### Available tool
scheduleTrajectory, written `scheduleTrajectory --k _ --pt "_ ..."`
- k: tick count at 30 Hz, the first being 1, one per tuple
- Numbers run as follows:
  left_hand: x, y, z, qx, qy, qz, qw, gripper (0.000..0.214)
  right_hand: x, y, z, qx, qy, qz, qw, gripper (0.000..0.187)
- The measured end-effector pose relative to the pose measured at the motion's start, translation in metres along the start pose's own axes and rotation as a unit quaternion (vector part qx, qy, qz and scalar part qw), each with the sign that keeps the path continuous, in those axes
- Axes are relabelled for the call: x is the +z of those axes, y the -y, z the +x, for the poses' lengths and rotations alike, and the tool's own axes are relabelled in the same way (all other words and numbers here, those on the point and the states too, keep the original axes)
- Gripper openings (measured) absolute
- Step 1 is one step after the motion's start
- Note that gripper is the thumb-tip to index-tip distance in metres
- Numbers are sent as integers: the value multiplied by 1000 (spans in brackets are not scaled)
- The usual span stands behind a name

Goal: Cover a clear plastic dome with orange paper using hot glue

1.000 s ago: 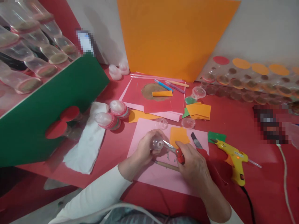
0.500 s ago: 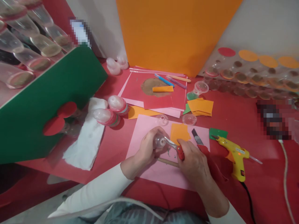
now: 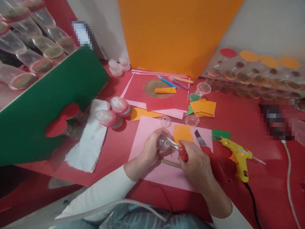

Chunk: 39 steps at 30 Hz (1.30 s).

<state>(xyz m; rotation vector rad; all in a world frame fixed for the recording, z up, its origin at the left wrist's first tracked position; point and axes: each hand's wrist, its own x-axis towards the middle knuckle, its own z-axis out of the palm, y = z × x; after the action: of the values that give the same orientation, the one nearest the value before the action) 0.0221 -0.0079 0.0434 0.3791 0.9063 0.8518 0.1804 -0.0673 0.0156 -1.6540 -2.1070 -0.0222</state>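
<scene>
My left hand (image 3: 152, 148) is closed round a small clear plastic bottle top (image 3: 163, 142), held just above a pink sheet (image 3: 152, 175). My right hand (image 3: 196, 163) grips red-handled scissors (image 3: 177, 149), whose blades touch the clear piece. A wooden stick (image 3: 170, 163) lies on the pink sheet under both hands. An orange paper square (image 3: 182, 133) and a knife blade (image 3: 198, 137) lie just beyond them.
A yellow hot glue gun (image 3: 238, 156) lies to the right with its cord trailing to the near edge. Orange squares (image 3: 203, 107), pens (image 3: 166, 81), red sheets (image 3: 152, 95) and clear domes (image 3: 192, 120) lie farther back. A green board (image 3: 47, 105), white cloth (image 3: 89, 141) and capped bottles (image 3: 111, 116) are on the left.
Both hands have stayed at the clear piece with the scissors against it. The view has shifted slightly, and the hands sit a little higher in the picture.
</scene>
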Motion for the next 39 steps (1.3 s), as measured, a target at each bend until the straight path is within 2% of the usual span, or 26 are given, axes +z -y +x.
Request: scheduleTrajectory --k 8,14,22,28,36,39 --pt "-5 -9 3 56 -4 6 998 30 0 -2 -1 2 3 -17 1000 31" --pt "-2 -6 3 44 -14 13 999 29 -1 -1 2 -18 -12 -39 999 31" --pt "2 -1 -1 38 -79 18 996 23 -2 0 5 -41 -40 -106 993 44" --pt "3 -3 -4 31 -67 7 997 27 -3 2 6 -37 -38 -95 994 50" --pt "1 -4 -2 43 -92 21 995 19 -1 2 5 -43 -58 -111 991 45" --pt "0 -5 0 35 -75 12 997 20 -1 2 6 -49 -64 -117 990 47"
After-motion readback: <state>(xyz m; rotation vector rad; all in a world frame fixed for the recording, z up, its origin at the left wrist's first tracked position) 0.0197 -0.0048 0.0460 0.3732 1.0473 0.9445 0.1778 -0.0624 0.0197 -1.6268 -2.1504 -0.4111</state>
